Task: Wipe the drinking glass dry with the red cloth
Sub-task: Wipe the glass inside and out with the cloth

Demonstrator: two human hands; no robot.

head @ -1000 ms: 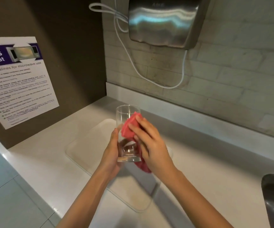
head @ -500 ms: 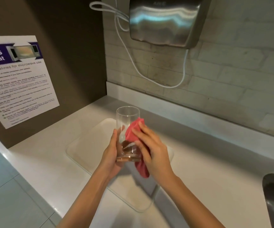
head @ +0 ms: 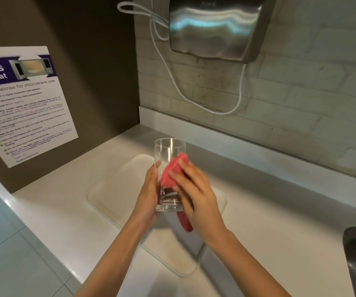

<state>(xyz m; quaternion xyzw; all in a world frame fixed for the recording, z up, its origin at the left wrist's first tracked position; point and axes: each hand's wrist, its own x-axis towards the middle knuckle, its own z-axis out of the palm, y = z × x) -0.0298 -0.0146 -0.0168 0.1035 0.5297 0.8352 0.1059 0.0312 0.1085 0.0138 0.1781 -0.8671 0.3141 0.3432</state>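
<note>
My left hand [head: 149, 196] is wrapped round the drinking glass [head: 168, 174], upright above the tray [head: 117, 189] on the table [head: 279, 221]; my right hand [head: 196, 194] presses the red cloth [head: 171, 174] flat against its right wall. Long axis vertical, so I'd stroke along it.

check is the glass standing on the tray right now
No, the glass is held up in the air above the tray, gripped by the left hand while the right hand presses the red cloth against its side.
</note>
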